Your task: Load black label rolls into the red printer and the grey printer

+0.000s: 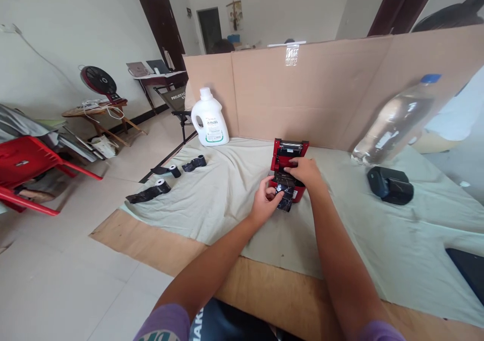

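Note:
A small red-and-black printer [278, 155] stands on the pale cloth with its lid raised. From its front hangs a strip of glossy black paper [286, 200] with light markings. My left hand [265, 200] pinches this strip between thumb and fingers at the printer's front left. Over the printer's right side, my right hand [305, 171] has its bent thumb and forefinger at the open inside, gripping near the lid's base. The fingertips partly cover the compartment, so what lies inside is hard to see.
Several partly unrolled black paper rolls [163, 185] lie at the left. A white detergent jug [210, 122] and a large clear bottle [395, 122] stand against the cardboard screen [302, 99]. At the right are a black device [390, 185] and a dark flat object [469, 270].

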`<state>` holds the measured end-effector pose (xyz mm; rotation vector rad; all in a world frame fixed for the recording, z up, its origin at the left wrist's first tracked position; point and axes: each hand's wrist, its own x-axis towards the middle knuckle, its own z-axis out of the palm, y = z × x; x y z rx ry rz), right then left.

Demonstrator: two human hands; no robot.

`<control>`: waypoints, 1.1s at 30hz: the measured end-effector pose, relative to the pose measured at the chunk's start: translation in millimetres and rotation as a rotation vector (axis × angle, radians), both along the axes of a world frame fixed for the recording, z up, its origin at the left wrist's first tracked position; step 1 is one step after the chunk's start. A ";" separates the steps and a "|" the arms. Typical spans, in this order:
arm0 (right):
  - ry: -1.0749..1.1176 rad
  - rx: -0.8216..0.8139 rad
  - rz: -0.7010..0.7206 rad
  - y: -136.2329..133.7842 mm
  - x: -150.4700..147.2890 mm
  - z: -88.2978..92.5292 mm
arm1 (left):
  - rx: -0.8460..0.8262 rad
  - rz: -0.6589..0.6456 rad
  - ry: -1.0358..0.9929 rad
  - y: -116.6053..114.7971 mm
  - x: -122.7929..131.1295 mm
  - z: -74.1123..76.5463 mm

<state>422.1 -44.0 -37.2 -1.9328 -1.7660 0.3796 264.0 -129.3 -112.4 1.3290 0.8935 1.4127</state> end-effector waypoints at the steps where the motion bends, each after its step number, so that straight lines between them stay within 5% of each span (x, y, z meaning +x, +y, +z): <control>1: 0.052 0.042 -0.027 0.2 1.6 -0.2 | -0.001 0.002 0.000 0.1 -0.2 -0.3; 5: 0.274 0.375 -0.215 9.7 8.2 -5.0 | 0.042 -0.004 0.019 0.1 -0.5 -2.6; 8: 0.556 0.504 -0.120 19.7 11.3 -10.3 | 0.102 -0.024 0.072 -0.1 -0.9 -4.5; 12: 0.900 0.446 -0.026 20.0 19.4 -13.9 | 0.150 -0.032 0.124 0.9 -2.0 -7.8; 25: 1.267 0.210 0.266 -4.5 27.9 -60.8 | 0.194 -0.021 0.156 2.2 -3.1 -10.1; 30: 1.380 0.201 0.218 -2.8 24.4 -71.1 | 0.169 0.072 0.187 7.6 -17.8 1.2; 33: 1.386 0.198 0.190 -1.3 24.6 -74.9 | 0.130 0.166 0.399 15.2 -34.4 15.9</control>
